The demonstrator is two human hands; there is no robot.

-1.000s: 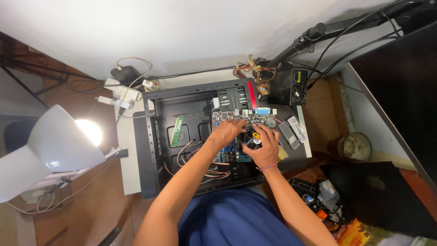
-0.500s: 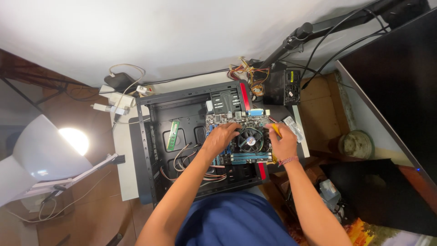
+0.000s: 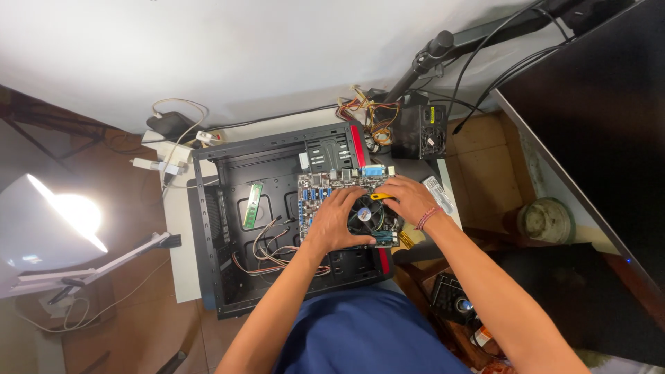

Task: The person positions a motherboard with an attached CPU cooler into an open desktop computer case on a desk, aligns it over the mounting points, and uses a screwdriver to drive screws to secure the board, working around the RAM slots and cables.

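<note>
Overhead, both hands [image 3: 374,211] work a motherboard [image 3: 325,194] over the white desk [image 3: 181,228] beside a lamp [image 3: 52,221].

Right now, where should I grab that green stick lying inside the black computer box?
Take the green memory stick by its two long thin edges, near the middle, coming straight down from above. It lies flat on the floor of the open case, long and narrow, with bare metal around it. The left hand and the loose wires sit off to its right, so that side looks tighter.
</note>
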